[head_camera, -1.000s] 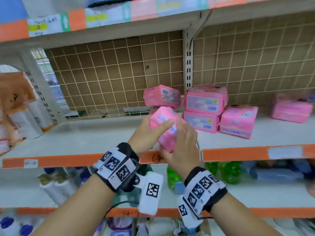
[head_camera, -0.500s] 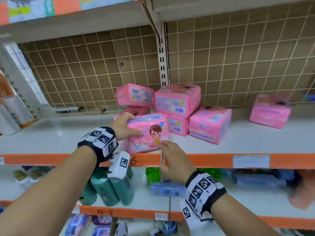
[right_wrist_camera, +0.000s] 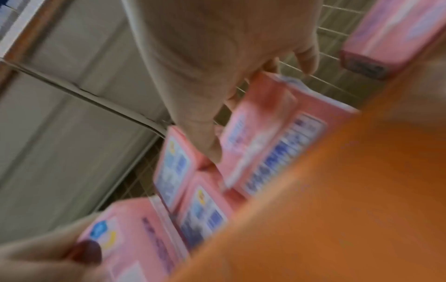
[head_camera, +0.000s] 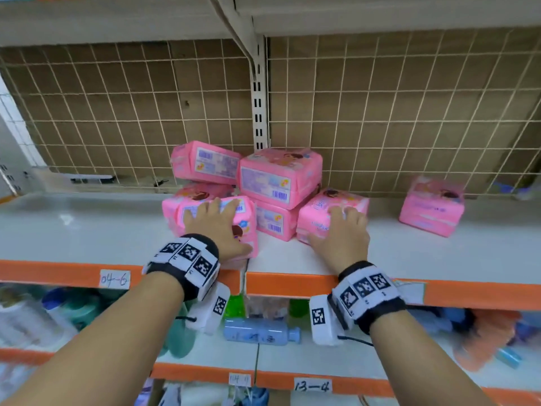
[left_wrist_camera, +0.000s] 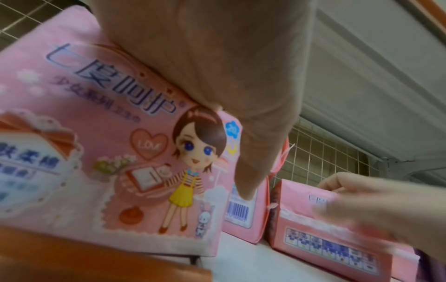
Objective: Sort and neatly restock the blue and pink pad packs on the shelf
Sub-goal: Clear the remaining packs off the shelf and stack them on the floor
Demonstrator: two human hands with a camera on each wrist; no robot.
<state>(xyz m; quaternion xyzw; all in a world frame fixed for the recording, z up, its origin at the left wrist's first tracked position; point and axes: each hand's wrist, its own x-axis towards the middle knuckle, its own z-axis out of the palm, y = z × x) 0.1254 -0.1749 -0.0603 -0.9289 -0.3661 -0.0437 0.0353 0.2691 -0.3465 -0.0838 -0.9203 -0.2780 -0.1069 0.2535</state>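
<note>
Several pink pad packs lie on the white shelf [head_camera: 87, 230]; no blue packs show. My left hand [head_camera: 216, 227] grips one pink pack [head_camera: 248, 227] at the shelf's front edge, fingers over its top and thumb down its side [left_wrist_camera: 248, 171]; its girl-cartoon face [left_wrist_camera: 108, 152] faces me. My right hand [head_camera: 342, 232] holds a second pink pack [head_camera: 319, 212] to the right, fingers over the top, thumb on its left side. Between them stands a stack [head_camera: 281, 180] of pink packs. A lone pink pack [head_camera: 431, 205] sits far right.
A wire mesh [head_camera: 409, 112] with cardboard behind it backs the shelf, and a slotted upright [head_camera: 259, 112] splits it. The orange front strip [head_camera: 58, 273] carries a label 04-6. Bottles [head_camera: 257, 332] lie on the lower shelf. Bare shelf surface spreads left of the packs.
The pink pack held in both hands before the shelf now rests on its front edge under my left hand. My right hand let go and moved right onto another pack.
</note>
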